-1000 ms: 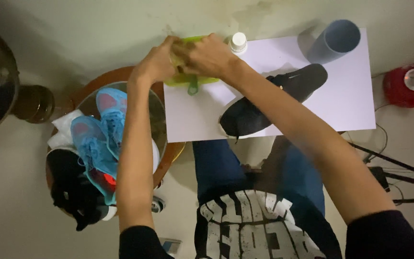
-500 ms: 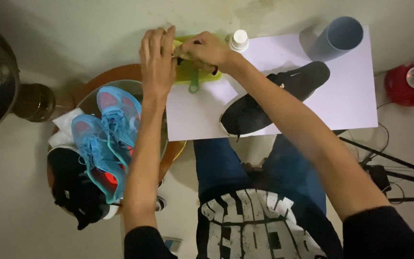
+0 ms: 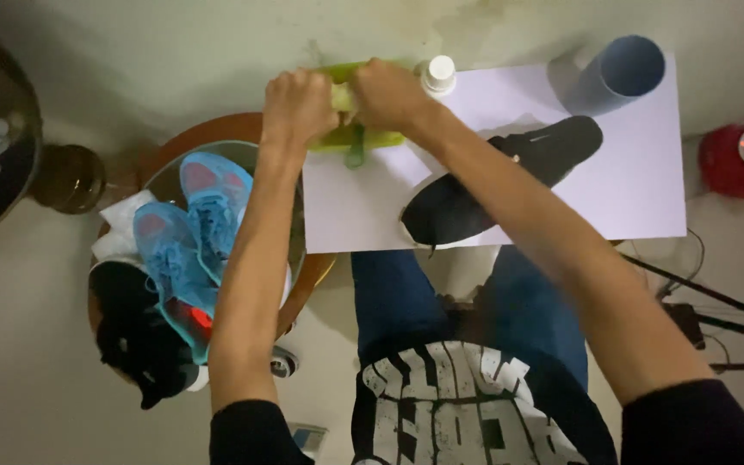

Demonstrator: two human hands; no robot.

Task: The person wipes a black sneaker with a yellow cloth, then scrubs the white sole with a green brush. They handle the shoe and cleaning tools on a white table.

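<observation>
Closed the left hand (image 3: 300, 105) into a fist on the green thing (image 3: 381, 139); held flat and open beside it half a second before. Kept the right hand (image 3: 389, 93) shut tight on the other end. So gripped by both hands again, as if being squeezed or twisted, at the far edge of the white sheet (image 3: 613, 189). Left the black shoe (image 3: 492, 176) lying on that sheet. Packed in the round basin (image 3: 200, 131): two blue shoes (image 3: 204, 194), a white cloth (image 3: 122, 224) and something black (image 3: 135, 344). Could not see inside the cup (image 3: 617, 77). Stood capped by the right hand: a bottle (image 3: 437, 76).
</observation>
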